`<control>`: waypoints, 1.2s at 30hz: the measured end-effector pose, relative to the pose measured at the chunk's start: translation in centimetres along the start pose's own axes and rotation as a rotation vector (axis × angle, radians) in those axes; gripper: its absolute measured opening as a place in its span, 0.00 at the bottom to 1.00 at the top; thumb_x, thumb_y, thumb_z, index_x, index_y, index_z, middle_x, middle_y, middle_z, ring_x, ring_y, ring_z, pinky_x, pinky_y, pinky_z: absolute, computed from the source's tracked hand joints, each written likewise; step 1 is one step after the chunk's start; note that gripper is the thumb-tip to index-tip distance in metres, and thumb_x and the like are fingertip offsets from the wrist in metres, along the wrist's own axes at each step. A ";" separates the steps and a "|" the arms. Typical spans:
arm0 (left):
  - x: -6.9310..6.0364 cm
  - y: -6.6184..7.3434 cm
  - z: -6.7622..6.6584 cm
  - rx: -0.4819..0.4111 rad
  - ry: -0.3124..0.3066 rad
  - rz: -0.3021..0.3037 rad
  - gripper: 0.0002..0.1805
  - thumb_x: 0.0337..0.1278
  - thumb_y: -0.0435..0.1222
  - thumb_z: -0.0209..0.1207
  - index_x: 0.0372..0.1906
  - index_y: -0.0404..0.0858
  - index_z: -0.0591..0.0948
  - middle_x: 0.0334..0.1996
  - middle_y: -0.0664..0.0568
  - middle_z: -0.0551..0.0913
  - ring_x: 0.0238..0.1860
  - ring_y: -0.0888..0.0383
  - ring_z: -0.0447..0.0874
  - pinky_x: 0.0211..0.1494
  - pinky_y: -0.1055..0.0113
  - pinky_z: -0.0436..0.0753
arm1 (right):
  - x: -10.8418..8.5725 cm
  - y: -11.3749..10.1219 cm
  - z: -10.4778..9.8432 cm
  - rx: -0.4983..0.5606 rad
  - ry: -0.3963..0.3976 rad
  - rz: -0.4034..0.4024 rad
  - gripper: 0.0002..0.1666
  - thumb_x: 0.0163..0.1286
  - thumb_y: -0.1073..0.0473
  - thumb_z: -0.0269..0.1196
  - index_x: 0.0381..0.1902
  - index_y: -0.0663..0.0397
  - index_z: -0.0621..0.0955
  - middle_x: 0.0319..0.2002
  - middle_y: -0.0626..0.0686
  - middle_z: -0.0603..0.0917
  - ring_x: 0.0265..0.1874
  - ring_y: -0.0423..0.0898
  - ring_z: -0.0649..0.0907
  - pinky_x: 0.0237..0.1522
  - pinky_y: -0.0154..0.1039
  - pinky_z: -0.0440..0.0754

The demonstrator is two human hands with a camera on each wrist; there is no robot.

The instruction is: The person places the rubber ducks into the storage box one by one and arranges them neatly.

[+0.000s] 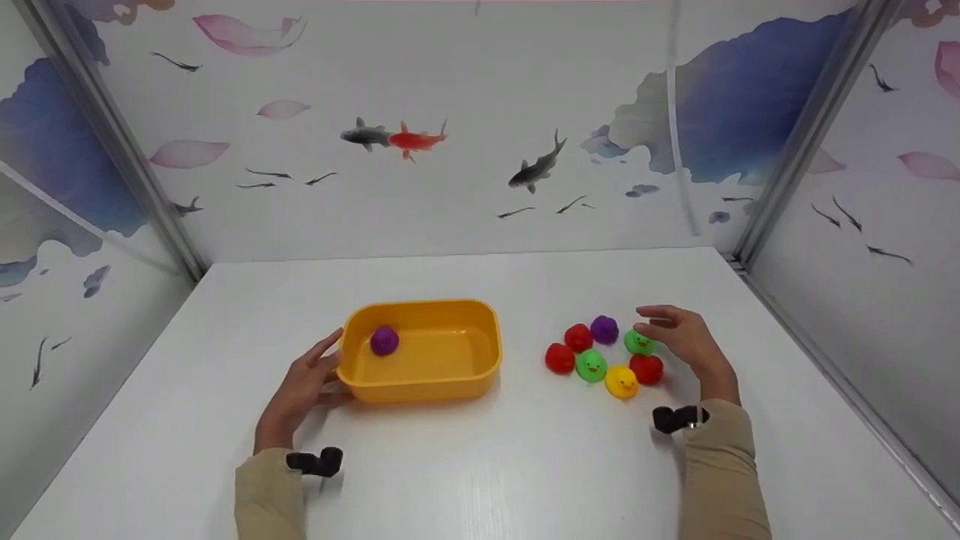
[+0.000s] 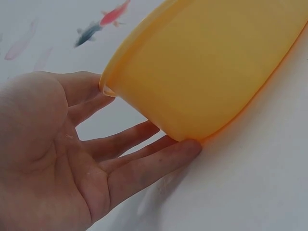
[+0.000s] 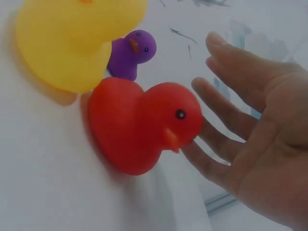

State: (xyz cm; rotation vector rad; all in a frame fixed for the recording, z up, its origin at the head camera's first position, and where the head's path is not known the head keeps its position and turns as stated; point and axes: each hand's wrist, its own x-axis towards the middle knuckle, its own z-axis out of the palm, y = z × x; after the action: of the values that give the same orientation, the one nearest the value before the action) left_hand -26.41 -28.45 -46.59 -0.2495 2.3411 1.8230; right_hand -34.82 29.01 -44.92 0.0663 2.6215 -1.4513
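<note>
My left hand [image 1: 301,386] rests its fingertips on the left wall of a yellow plastic basin [image 1: 427,391]. The left wrist view shows loosely straight fingers touching the basin's rim and its lower side [image 2: 202,82]. A purple toy duck [image 1: 385,340] lies inside the basin, toward its left end. Over on the right, my right hand [image 1: 684,341] hovers with spread fingers just above a green duck [image 1: 639,343], holding nothing. Beside that hand sits a red duck [image 3: 130,125], with a yellow duck [image 3: 62,43] and a purple duck [image 3: 132,53] close by.
Left in the cluster are two red ducks [image 1: 560,358] and another green duck [image 1: 591,365]. The white table [image 1: 480,465] is enclosed by panels [image 1: 465,210] painted with fish and petals. A black camera [image 1: 315,462] is strapped at each wrist.
</note>
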 end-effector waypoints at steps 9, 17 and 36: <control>0.0 -0.1 0.0 -0.023 -0.005 0.017 0.31 0.77 0.53 0.46 0.79 0.61 0.55 0.72 0.40 0.70 0.58 0.50 0.83 0.59 0.56 0.86 | 0.3 1.9 -0.1 -0.025 -0.039 0.071 0.40 0.70 0.45 0.65 0.74 0.50 0.67 0.76 0.63 0.63 0.74 0.65 0.62 0.77 0.64 0.58; 0.1 -0.2 0.0 -0.032 -0.009 0.004 0.32 0.76 0.53 0.47 0.79 0.62 0.55 0.75 0.42 0.65 0.64 0.45 0.78 0.59 0.56 0.86 | 0.3 1.8 -0.1 -0.018 -0.056 0.089 0.40 0.68 0.46 0.67 0.73 0.52 0.69 0.74 0.64 0.66 0.72 0.64 0.64 0.77 0.65 0.56; 0.0 -0.1 0.1 -0.018 -0.010 -0.002 0.32 0.76 0.54 0.47 0.79 0.63 0.54 0.75 0.42 0.66 0.65 0.45 0.78 0.62 0.55 0.84 | 0.6 0.4 0.0 -0.079 -0.049 0.143 0.44 0.68 0.41 0.66 0.74 0.57 0.65 0.73 0.66 0.66 0.68 0.64 0.69 0.73 0.59 0.69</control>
State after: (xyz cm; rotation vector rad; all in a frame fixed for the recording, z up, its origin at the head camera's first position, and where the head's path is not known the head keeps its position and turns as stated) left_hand -26.38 -28.34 -46.71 -0.2449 2.3179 1.8415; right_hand -35.37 29.16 -45.31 0.2026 2.5728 -1.2859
